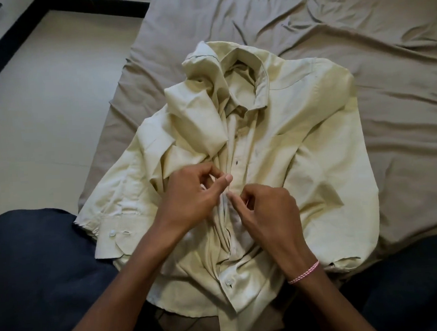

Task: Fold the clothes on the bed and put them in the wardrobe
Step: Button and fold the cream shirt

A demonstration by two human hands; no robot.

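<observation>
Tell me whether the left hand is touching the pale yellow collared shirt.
Touching. The head view shows the left hand pinching the front edge of the pale yellow collared shirt between thumb and fingers.

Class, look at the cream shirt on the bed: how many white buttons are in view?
2. The cuff button lies at the shirt's left side; the placket button sits on the front, near the bottom. More may hide under folds, the left hand or right hand.

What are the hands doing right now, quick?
Left hand: fingers curled, pinching the front edge of the cream shirt.
Right hand: fingers curled, pinching the same front edge just beside it.
</observation>
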